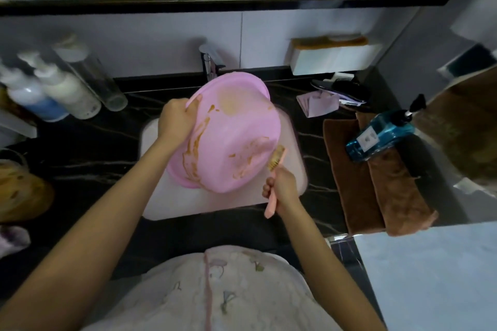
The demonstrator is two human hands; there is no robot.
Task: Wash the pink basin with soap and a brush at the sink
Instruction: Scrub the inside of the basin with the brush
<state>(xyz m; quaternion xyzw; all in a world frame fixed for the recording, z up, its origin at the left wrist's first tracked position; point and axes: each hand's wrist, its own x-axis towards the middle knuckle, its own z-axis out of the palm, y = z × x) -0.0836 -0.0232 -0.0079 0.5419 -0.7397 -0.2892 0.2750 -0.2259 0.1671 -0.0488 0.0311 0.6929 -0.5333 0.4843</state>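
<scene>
Over the sink [150,169], left hand [176,119] grips basin [228,129], right hand [282,187] brushing

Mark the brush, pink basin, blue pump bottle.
brush [276,160]: head view, on the bristle head.
pink basin [231,131]: head view, on the stained wall.
blue pump bottle [382,137]: head view, on the body.

The basin [228,126] is pale pink, smeared with orange-brown streaks. The brush [276,158] in the right grip [282,187] has a salmon handle and tan bristles. The counter [88,158] is black with thin white veins, the sink [172,204] white. Right of that grip: brown towels [382,191], a blue bottle [382,134].
</scene>
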